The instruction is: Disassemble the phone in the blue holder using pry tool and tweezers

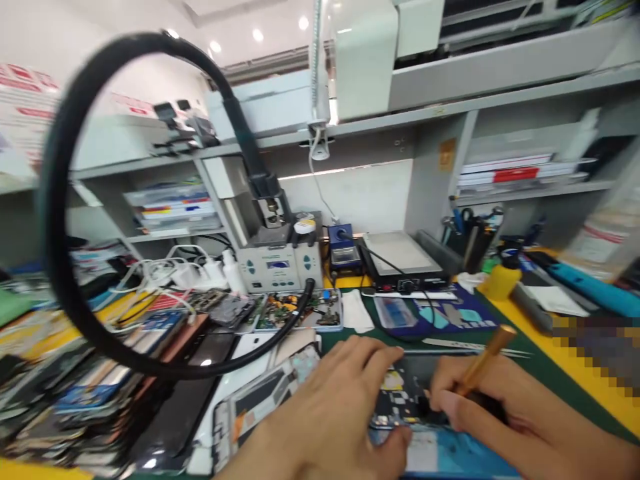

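An opened phone [395, 399] lies sideways on the green mat, its dark circuit board bare and a blue layer [450, 453] along the near side. Over its left end sits my left hand [330, 400], fingers on the far edge and thumb on the near part, gripping it in place. My right hand [480, 393] pinches a copper-coloured, pen-shaped tool [487, 360] that slants down to the board. Its tip is hidden behind my fingers. Tweezers [475, 347] lie just beyond the phone.
Stacked phone parts [95, 393] crowd the left, beside a dark phone screen [183, 400]. A black hose [55, 200] loops up from a grey rework station [280, 265]. Behind the phone are a parts tray [341, 310] and a flat heating plate [405, 253]; a yellow bottle [501, 280] stands right.
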Demonstrator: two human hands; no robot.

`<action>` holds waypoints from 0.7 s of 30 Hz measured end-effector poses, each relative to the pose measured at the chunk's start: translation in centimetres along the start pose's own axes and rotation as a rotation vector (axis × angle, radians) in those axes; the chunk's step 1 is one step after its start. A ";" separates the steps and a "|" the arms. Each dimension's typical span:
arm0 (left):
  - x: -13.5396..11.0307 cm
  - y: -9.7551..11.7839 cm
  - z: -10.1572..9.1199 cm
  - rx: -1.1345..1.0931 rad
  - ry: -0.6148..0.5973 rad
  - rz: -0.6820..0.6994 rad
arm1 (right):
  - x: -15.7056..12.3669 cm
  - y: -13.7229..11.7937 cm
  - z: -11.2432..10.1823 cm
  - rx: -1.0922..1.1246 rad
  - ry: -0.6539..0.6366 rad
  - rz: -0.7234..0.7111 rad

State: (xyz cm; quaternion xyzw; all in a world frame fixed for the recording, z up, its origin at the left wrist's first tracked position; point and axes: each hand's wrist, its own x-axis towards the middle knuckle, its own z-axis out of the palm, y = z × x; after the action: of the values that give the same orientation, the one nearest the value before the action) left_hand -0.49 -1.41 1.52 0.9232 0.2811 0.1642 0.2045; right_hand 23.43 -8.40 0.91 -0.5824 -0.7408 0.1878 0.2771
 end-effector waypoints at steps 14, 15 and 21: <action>0.9 0.4 -0.6 0.041 -0.178 -0.068 | 0.7 -1.4 -1.3 0.087 -0.201 0.022; 0.9 0.4 -0.6 0.044 -0.184 -0.069 | 0.7 -1.4 -1.4 0.089 -0.195 0.014; 1.1 0.6 -0.6 0.073 -0.192 -0.084 | 0.7 -1.6 -1.4 0.069 -0.157 -0.029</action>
State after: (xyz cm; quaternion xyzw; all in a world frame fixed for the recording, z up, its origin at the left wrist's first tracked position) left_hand 0.44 -1.06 2.51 0.9288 0.3046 0.0560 0.2033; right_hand 22.97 -8.21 3.05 -0.5451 -0.7617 0.2544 0.2407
